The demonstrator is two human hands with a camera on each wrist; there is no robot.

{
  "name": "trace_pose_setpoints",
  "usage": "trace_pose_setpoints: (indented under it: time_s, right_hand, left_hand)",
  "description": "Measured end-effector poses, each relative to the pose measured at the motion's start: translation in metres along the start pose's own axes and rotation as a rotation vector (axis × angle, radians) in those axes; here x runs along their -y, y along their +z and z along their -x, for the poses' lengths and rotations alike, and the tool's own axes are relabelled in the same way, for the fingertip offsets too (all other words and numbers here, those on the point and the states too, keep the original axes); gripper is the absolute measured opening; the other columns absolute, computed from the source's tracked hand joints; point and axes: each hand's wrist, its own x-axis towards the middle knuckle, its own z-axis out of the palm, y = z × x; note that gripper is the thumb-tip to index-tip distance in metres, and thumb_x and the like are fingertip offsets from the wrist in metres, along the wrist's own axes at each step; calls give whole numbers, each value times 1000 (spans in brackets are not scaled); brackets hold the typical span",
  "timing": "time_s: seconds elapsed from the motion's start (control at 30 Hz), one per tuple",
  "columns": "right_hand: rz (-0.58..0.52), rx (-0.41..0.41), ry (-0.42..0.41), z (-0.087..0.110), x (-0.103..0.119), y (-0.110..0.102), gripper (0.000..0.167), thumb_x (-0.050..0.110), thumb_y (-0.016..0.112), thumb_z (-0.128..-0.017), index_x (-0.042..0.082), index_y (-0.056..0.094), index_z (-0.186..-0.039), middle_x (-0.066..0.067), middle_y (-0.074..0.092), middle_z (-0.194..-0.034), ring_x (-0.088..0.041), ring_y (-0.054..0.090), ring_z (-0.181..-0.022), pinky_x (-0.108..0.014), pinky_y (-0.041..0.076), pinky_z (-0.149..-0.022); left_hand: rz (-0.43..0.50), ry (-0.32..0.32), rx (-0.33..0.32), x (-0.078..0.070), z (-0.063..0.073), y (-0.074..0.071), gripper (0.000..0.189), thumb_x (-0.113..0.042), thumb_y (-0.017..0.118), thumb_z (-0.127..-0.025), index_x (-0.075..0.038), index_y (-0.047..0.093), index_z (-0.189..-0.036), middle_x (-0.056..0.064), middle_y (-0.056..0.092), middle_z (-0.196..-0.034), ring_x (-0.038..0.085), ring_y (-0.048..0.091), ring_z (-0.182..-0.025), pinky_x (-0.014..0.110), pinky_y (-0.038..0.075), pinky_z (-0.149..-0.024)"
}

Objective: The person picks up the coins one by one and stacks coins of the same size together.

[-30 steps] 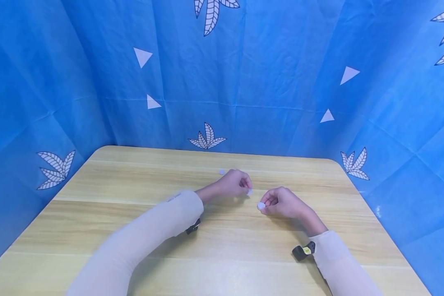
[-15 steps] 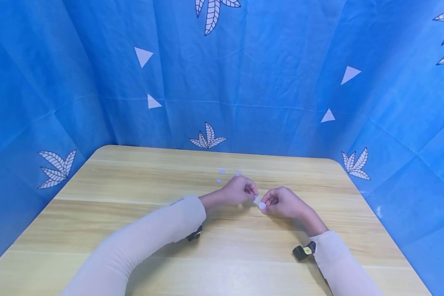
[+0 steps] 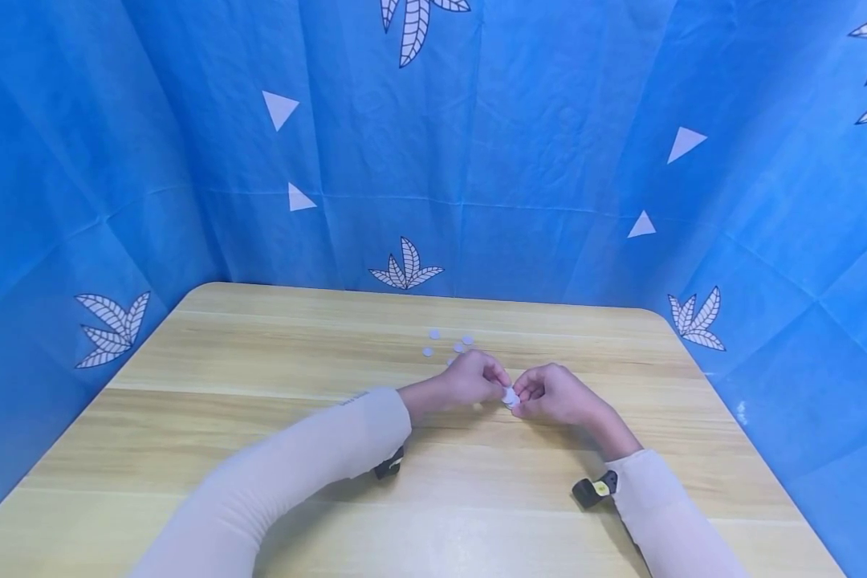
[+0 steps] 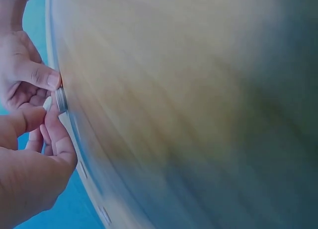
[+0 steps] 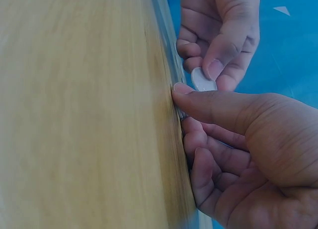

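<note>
My left hand [image 3: 470,379] pinches a small white disc [image 5: 201,80] between thumb and forefinger, its flat face tilted in the right wrist view. Opposite it, my right hand [image 3: 559,395] holds a short stack of coin-like discs [image 4: 61,100] low at the tabletop, thumb on one side and fingers on the other. The pinched disc is right beside this stack, and from the head the two overlap as one white patch between the fingertips. In the right wrist view the right thumb mostly hides the stack.
Several loose white discs [image 3: 458,348] lie scattered on the wooden table [image 3: 296,345] behind my left hand. A blue curtain with leaf and triangle prints [image 3: 535,160] hangs around the table's back and sides. Each wrist carries a black camera [image 3: 588,491].
My left hand has come right and slightly nearer with its disc, up to the stack in my right hand. Several loose discs behind it have come into view. The right hand has stayed put.
</note>
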Motion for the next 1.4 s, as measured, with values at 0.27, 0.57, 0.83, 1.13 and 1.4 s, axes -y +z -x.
trace_pose_setpoints:
  time_s: [0.27, 0.57, 0.83, 1.13, 1.4]
  right_hand:
    - [-14, 5, -7, 0, 0, 0, 18, 7, 84, -83, 3, 73, -97, -4, 71, -85, -20, 66, -81, -27, 58, -74]
    - [-22, 8, -5, 0, -1, 0, 18, 8, 84, -84, 3, 73, -98, -3, 71, -86, -20, 66, -82, -27, 57, -73]
    - [-17, 7, -3, -1, -4, 0, 19, 9, 84, -84, 3, 74, -98, -5, 71, -86, -20, 66, -81, -26, 57, -72]
    - [3, 10, -19, -2, -1, 0, 19, 9, 84, -83, 4, 74, -98, -3, 71, -85, -19, 66, -80, -27, 57, -73]
    - [0, 9, -12, -1, -1, 0, 19, 8, 84, -83, 4, 73, -98, -2, 71, -85, -19, 66, -81, -28, 58, -73]
  left_hand:
    - [65, -64, 12, 0, -1, 6, 13, 7, 68, -88, -2, 72, -98, 6, 69, -81, 15, 58, -68, 23, 51, -60]
    - [77, -145, -23, -3, -5, 11, 13, 7, 70, -87, -2, 73, -96, 7, 70, -80, 15, 61, -68, 21, 52, -60]
    - [104, -176, -57, -4, -6, 14, 10, 6, 73, -87, 0, 73, -95, 8, 71, -80, 15, 61, -68, 23, 52, -62]
    - [60, -135, -28, 1, -1, 3, 17, 4, 74, -85, -3, 73, -100, 6, 72, -88, 17, 66, -79, 28, 57, -71]
    - [-50, -67, 32, 3, 1, -1, 22, 4, 82, -80, -3, 72, -100, 1, 70, -90, 14, 65, -86, 24, 58, -76]
